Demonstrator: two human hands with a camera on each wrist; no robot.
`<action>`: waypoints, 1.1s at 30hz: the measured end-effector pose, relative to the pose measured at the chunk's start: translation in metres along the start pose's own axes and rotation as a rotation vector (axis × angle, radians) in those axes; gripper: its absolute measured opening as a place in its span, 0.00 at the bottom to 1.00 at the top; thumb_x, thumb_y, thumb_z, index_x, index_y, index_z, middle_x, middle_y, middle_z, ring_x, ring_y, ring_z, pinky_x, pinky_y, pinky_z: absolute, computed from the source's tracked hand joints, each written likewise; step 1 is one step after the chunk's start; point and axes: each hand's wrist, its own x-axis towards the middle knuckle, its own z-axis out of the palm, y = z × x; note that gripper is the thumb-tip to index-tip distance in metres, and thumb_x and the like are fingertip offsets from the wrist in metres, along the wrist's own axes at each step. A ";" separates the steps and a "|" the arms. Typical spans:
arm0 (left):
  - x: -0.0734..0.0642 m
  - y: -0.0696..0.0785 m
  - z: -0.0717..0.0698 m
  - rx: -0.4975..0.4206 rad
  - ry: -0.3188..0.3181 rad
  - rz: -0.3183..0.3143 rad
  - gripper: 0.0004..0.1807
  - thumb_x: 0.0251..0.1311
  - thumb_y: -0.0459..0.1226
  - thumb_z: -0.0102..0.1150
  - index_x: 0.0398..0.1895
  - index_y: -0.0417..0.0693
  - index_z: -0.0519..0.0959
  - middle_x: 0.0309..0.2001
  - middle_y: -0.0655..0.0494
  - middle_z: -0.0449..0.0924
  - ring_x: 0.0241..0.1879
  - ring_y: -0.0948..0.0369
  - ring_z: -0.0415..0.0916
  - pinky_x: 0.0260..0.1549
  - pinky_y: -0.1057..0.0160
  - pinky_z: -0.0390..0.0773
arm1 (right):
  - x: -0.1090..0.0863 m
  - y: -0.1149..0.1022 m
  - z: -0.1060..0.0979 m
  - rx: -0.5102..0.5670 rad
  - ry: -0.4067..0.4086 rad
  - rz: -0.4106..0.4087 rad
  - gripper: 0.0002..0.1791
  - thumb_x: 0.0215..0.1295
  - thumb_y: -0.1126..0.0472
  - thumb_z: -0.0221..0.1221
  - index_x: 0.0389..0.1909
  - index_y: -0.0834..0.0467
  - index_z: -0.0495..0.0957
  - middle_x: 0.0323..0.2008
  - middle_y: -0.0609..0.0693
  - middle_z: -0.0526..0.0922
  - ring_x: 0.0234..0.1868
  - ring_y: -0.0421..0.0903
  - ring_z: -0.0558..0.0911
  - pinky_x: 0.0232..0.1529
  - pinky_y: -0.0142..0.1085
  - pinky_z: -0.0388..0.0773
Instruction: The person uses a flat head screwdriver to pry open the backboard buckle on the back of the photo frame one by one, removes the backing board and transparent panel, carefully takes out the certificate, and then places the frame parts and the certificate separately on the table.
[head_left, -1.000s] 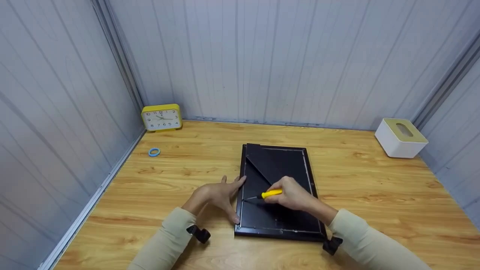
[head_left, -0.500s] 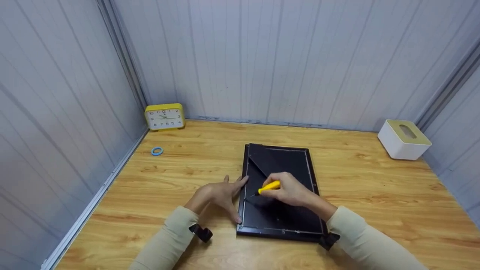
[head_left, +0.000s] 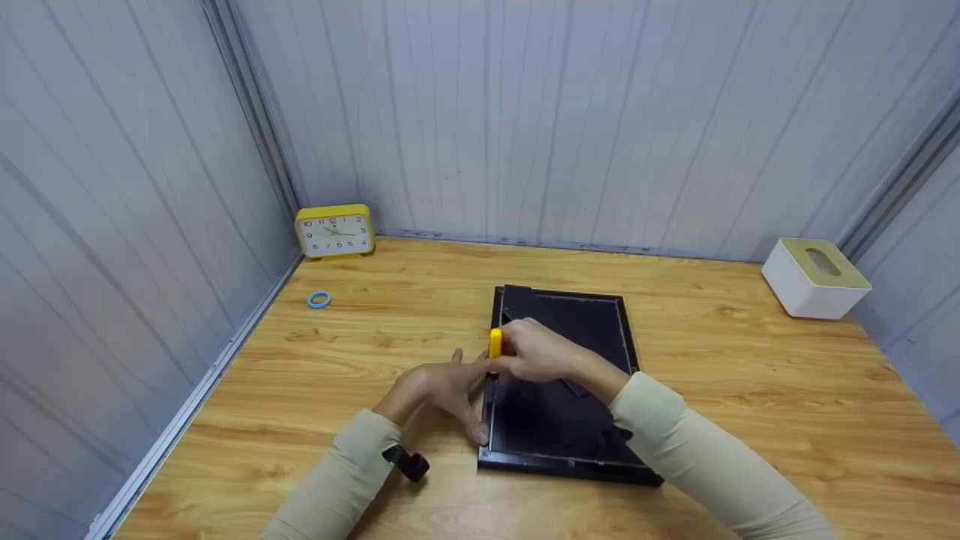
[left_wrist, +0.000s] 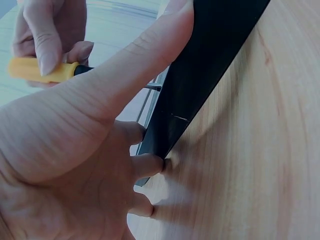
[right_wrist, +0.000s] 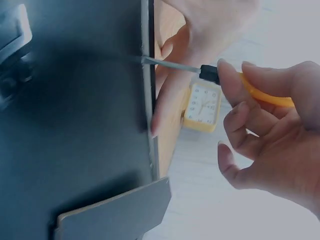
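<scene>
A black picture frame (head_left: pixel 559 427) lies back side up on the table, its stand flap (right_wrist: pixel 115 210) angled across the backing. My right hand (head_left: pixel 536 350) grips the yellow handle of a screwdriver (head_left: pixel 495 343), held steeply over the frame's left edge. In the right wrist view the metal shaft reaches the seam between backing and frame edge, where its tip meets a thin metal strip. Spread along that same left edge, my left hand (head_left: pixel 450 386) rests with thumb and fingers extended. The left wrist view shows its thumb on the black border and fingertips by the outer side.
A yellow alarm clock (head_left: pixel 335 231) stands in the back left corner, with a blue ring (head_left: pixel 319 300) in front of it. At the back right sits a white tissue box (head_left: pixel 816 279) with a wooden-coloured lid. Pale panel walls (head_left: pixel 480 120) enclose the wooden table (head_left: pixel 390 300).
My right hand has moved left and slightly away from me, and the screwdriver has swung from a low slant to nearly upright. The left hand stays at the frame's edge.
</scene>
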 end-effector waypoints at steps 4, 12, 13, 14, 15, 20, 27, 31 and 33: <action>0.004 0.000 0.002 -0.009 0.004 -0.012 0.72 0.36 0.58 0.82 0.82 0.66 0.41 0.80 0.49 0.35 0.74 0.35 0.24 0.69 0.33 0.41 | -0.010 0.006 -0.003 0.044 0.010 0.022 0.06 0.69 0.59 0.63 0.37 0.58 0.85 0.27 0.53 0.87 0.27 0.52 0.86 0.26 0.32 0.79; 0.003 0.001 0.002 -0.025 0.003 -0.020 0.78 0.33 0.58 0.82 0.82 0.61 0.35 0.80 0.49 0.35 0.76 0.39 0.24 0.71 0.38 0.40 | -0.033 0.031 -0.013 -0.024 0.042 0.126 0.04 0.54 0.60 0.72 0.29 0.56 0.87 0.23 0.41 0.83 0.22 0.36 0.76 0.25 0.30 0.75; 0.002 0.001 0.002 -0.028 0.005 -0.020 0.77 0.33 0.57 0.82 0.82 0.61 0.35 0.80 0.49 0.34 0.75 0.39 0.24 0.71 0.38 0.39 | -0.037 0.035 -0.015 -0.033 0.020 0.138 0.04 0.54 0.61 0.72 0.30 0.57 0.88 0.25 0.42 0.84 0.24 0.36 0.77 0.27 0.30 0.77; 0.002 0.001 0.002 -0.032 0.010 -0.019 0.77 0.33 0.57 0.83 0.82 0.61 0.36 0.80 0.48 0.35 0.75 0.39 0.24 0.71 0.38 0.39 | -0.041 0.038 -0.016 -0.040 -0.009 0.143 0.05 0.55 0.61 0.72 0.31 0.58 0.88 0.26 0.42 0.85 0.25 0.37 0.79 0.29 0.31 0.78; 0.002 0.001 0.002 -0.038 0.014 -0.018 0.77 0.33 0.56 0.83 0.82 0.61 0.36 0.80 0.48 0.35 0.75 0.38 0.24 0.71 0.38 0.38 | -0.044 0.041 -0.017 -0.048 -0.039 0.149 0.06 0.56 0.61 0.72 0.33 0.59 0.88 0.27 0.43 0.86 0.26 0.37 0.80 0.31 0.32 0.79; 0.002 0.001 0.000 -0.048 0.010 0.002 0.77 0.34 0.56 0.82 0.82 0.60 0.36 0.80 0.48 0.34 0.75 0.38 0.22 0.71 0.38 0.37 | -0.064 0.062 -0.024 -0.052 -0.127 0.158 0.07 0.65 0.62 0.66 0.41 0.61 0.86 0.32 0.44 0.86 0.31 0.40 0.81 0.37 0.36 0.80; 0.006 -0.003 -0.011 -0.073 0.081 0.020 0.60 0.50 0.60 0.72 0.82 0.59 0.47 0.79 0.49 0.47 0.77 0.42 0.39 0.72 0.41 0.45 | -0.086 0.101 -0.036 0.040 0.039 0.135 0.06 0.73 0.61 0.59 0.43 0.60 0.79 0.37 0.49 0.80 0.35 0.44 0.75 0.38 0.38 0.73; 0.017 -0.010 -0.019 -0.098 0.168 0.039 0.55 0.56 0.60 0.68 0.81 0.54 0.52 0.78 0.47 0.51 0.76 0.48 0.48 0.71 0.45 0.52 | -0.093 0.117 -0.041 0.105 0.097 0.125 0.05 0.74 0.63 0.56 0.45 0.61 0.75 0.45 0.54 0.81 0.41 0.48 0.77 0.41 0.38 0.73; 0.024 -0.012 -0.023 -0.135 0.192 0.051 0.55 0.56 0.58 0.69 0.81 0.53 0.50 0.79 0.48 0.49 0.76 0.49 0.47 0.72 0.47 0.51 | -0.094 0.121 -0.041 0.131 0.084 0.108 0.05 0.76 0.63 0.55 0.46 0.60 0.73 0.53 0.58 0.81 0.50 0.51 0.79 0.45 0.40 0.74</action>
